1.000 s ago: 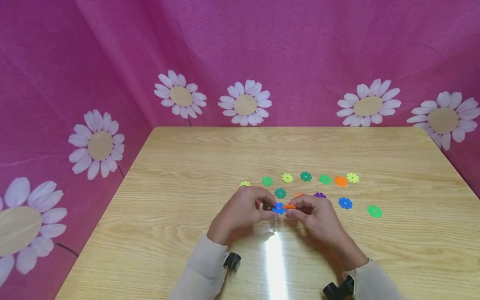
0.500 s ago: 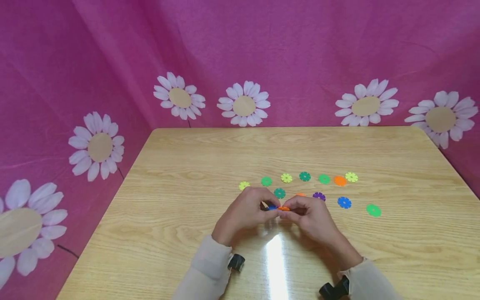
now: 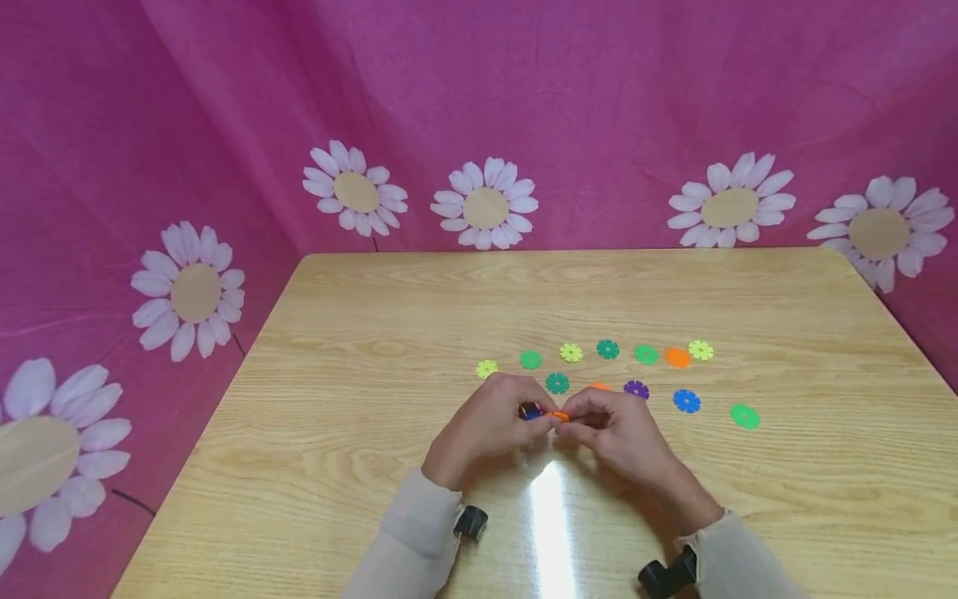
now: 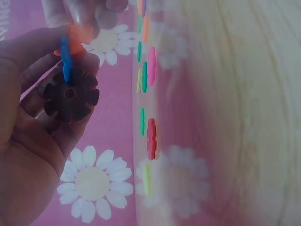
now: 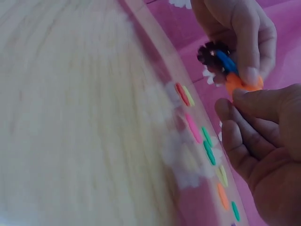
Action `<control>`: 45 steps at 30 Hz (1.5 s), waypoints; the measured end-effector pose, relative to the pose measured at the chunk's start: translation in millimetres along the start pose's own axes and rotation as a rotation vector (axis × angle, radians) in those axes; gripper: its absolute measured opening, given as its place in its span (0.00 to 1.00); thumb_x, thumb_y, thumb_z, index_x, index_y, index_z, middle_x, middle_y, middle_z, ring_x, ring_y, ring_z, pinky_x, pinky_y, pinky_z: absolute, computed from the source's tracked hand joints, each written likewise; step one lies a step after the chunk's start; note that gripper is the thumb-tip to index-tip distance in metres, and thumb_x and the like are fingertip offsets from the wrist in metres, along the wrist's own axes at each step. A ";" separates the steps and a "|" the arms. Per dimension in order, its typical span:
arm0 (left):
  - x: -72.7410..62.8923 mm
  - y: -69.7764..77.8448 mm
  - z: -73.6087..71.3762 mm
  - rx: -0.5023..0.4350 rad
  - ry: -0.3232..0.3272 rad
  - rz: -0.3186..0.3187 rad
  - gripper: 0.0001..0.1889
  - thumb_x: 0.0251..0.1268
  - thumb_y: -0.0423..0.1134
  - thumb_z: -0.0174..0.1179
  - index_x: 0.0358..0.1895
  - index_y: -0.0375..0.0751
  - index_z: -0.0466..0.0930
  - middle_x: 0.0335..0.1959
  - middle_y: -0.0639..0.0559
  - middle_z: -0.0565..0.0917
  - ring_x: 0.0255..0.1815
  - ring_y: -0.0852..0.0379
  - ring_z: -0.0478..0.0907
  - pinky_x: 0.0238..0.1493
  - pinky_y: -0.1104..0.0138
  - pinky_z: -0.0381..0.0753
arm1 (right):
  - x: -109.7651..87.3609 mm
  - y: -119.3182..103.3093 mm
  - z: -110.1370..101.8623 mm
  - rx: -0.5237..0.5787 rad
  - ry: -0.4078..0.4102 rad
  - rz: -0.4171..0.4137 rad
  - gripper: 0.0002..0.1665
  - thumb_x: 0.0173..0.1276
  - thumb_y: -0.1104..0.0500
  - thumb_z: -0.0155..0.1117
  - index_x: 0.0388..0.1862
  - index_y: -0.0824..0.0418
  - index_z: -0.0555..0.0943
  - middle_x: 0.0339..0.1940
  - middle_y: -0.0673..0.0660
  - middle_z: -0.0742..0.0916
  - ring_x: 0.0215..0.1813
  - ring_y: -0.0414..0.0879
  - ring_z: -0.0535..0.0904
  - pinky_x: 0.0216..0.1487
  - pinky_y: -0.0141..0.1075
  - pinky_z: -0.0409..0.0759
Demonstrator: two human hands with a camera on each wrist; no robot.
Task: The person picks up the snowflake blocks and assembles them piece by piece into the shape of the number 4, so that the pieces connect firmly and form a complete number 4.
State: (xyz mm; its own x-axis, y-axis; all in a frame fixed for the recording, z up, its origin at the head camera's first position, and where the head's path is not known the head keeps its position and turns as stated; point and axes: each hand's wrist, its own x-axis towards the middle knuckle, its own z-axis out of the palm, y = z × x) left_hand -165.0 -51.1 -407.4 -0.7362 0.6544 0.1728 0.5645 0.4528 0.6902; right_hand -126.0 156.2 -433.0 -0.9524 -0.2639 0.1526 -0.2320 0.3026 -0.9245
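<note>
Above the table, both hands hold a small chain of notched interlocking discs. My left hand [image 3: 494, 420] pinches the chain at the blue disc [image 4: 66, 59], close to where it meets the orange disc [image 5: 239, 84]. A dark brown disc [image 4: 71, 96] slots crosswise into the blue one and lies in front of the left palm. Thumb and fingertips of my right hand [image 3: 624, 428] pinch the orange disc from the other side. In the head view the fingers cover most of the chain. The hands nearly touch at the fingertips.
Loose discs lie flat on the wooden table [image 3: 337, 399] beyond the hands, among them a purple disc [image 3: 637, 389], a blue disc [image 3: 686, 401] and a bright green disc [image 3: 744, 417]. A red disc [image 4: 151, 139] and a pink disc [image 4: 151, 66] are there too. A flowered pink cloth [image 3: 599, 100] hangs behind.
The hands have drawn together. The left fingers have shifted along onto the blue disc, which has turned from facing the head camera and is now mostly hidden. The loose discs stay put.
</note>
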 end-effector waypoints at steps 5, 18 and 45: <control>-3.0 -1.0 -3.9 -0.022 -0.003 -0.046 0.03 0.64 0.36 0.69 0.37 0.44 0.91 0.34 0.63 0.85 0.34 0.63 0.77 0.38 0.73 0.78 | 0.1 2.0 -17.6 -0.088 0.049 0.018 0.06 0.62 0.69 0.72 0.38 0.66 0.85 0.35 0.54 0.88 0.36 0.48 0.86 0.38 0.33 0.83; -6.1 -4.5 -7.0 -0.045 -0.006 -0.065 0.03 0.63 0.36 0.69 0.37 0.44 0.91 0.31 0.65 0.84 0.31 0.59 0.76 0.34 0.72 0.76 | 5.8 15.7 -70.3 -0.453 0.116 0.098 0.15 0.65 0.63 0.72 0.48 0.69 0.84 0.38 0.56 0.88 0.41 0.53 0.85 0.42 0.43 0.83; -4.8 -4.6 -7.4 -0.013 -0.048 -0.085 0.03 0.64 0.36 0.68 0.38 0.46 0.90 0.31 0.68 0.83 0.30 0.65 0.74 0.36 0.73 0.77 | 27.8 23.3 -83.1 -0.687 -0.107 0.164 0.18 0.65 0.59 0.72 0.47 0.72 0.84 0.38 0.61 0.87 0.41 0.56 0.80 0.44 0.53 0.80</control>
State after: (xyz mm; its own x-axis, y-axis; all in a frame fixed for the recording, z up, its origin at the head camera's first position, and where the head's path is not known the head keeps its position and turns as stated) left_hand -166.8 -60.8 -406.2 -0.7623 0.6422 0.0797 0.4955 0.5000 0.7103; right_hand -174.3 232.0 -421.3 -0.9692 -0.2433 -0.0371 -0.1931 0.8452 -0.4984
